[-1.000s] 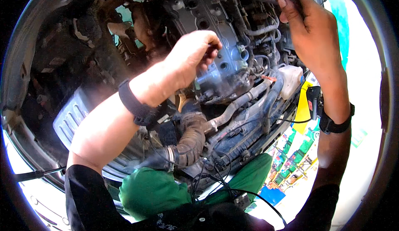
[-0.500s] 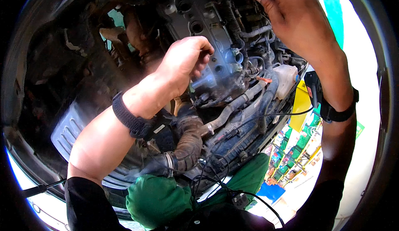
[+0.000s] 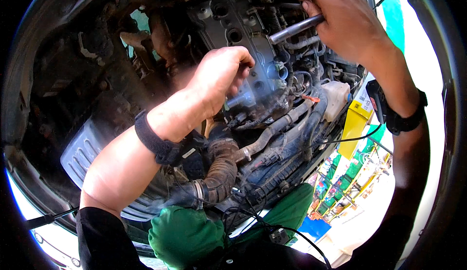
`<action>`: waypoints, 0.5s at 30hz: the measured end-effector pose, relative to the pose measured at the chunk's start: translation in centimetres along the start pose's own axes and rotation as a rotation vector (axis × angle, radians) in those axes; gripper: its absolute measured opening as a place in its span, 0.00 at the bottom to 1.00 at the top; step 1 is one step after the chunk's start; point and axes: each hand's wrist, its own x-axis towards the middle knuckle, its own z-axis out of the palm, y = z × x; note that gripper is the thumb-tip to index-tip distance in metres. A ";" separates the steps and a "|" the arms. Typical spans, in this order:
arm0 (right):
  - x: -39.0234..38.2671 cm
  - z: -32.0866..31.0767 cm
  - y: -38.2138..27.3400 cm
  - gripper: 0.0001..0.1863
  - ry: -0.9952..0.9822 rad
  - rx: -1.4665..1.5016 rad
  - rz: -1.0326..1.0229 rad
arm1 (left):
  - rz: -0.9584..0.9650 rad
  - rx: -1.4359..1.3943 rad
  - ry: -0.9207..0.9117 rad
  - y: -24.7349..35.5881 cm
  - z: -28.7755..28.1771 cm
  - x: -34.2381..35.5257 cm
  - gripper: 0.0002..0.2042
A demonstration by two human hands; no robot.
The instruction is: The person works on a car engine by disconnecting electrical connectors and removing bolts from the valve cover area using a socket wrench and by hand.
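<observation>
My right hand (image 3: 345, 19) is closed around a round metal bar (image 3: 296, 29) at the upper right. The bar slants down to the left, its free end above the hoses beside the engine's grey valve cover (image 3: 208, 23). Round holes (image 3: 234, 35) open in the top of that cover. Over the cover's lower part is my left hand (image 3: 219, 73), its fingers curled in with thumb and forefinger together. Whatever it may hold is hidden. Near its fingertips sits a bluish round opening (image 3: 278, 70).
A ribbed brown intake hose (image 3: 221, 170) and a pale reservoir (image 3: 336, 100) lie nearer me. Green cloth (image 3: 185, 236) shows at the lower edge. A dark cable (image 3: 335, 141) crosses on the right, near a yellow panel (image 3: 354, 124). Left is a ribbed grey cover (image 3: 80, 146).
My right hand has turned, and the bar has swung from the top edge to point down and left toward the valve cover. The left hand has barely shifted.
</observation>
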 end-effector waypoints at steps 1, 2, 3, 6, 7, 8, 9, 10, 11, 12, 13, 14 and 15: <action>0.8 -0.4 -0.2 0.08 -0.119 -0.043 0.067 | -0.005 0.000 0.011 0.1 -0.1 0.1 0.08; 1.5 -0.9 -0.6 0.09 -0.237 -0.087 0.133 | -0.010 0.001 0.022 0.1 -0.2 0.1 0.08; 2.0 -1.9 -1.2 0.07 -0.216 -0.119 0.075 | -0.015 -0.001 0.026 0.2 -0.2 0.0 0.08; 4.2 -2.3 -0.5 0.05 -0.367 -0.225 -0.039 | -0.017 -0.003 0.009 0.1 0.2 0.2 0.08; 4.6 -2.6 -0.9 0.08 -0.376 -0.254 -0.015 | -0.020 -0.005 0.010 0.2 0.2 0.1 0.08; 5.1 -2.5 -1.2 0.08 -0.379 -0.253 -0.017 | -0.011 0.000 0.018 0.4 0.2 -0.1 0.08; 5.5 -2.5 -1.3 0.09 -0.304 -0.202 0.050 | -0.002 0.005 0.022 0.6 0.3 -0.2 0.09; 5.8 -2.5 -1.5 0.10 -0.229 -0.152 0.118 | 0.024 0.003 0.022 0.5 0.2 -0.3 0.09; 6.2 -2.9 -1.7 0.11 -0.286 -0.104 0.135 | 0.038 0.003 0.021 0.4 0.1 -0.3 0.09; 6.5 -2.7 -1.5 0.11 -0.292 -0.107 0.140 | 0.052 0.005 0.018 0.4 0.1 -0.4 0.09; 7.1 -2.3 -1.2 0.11 -0.315 -0.188 0.072 | 0.050 0.004 0.017 0.5 0.0 -0.5 0.09; 7.3 -1.9 -1.0 0.12 -0.338 -0.268 0.005 | 0.040 0.019 0.038 0.6 -0.1 -0.6 0.09; 6.7 -1.6 -1.1 0.11 -0.164 -0.137 0.151 | 0.031 0.035 0.054 0.7 -0.1 -0.7 0.09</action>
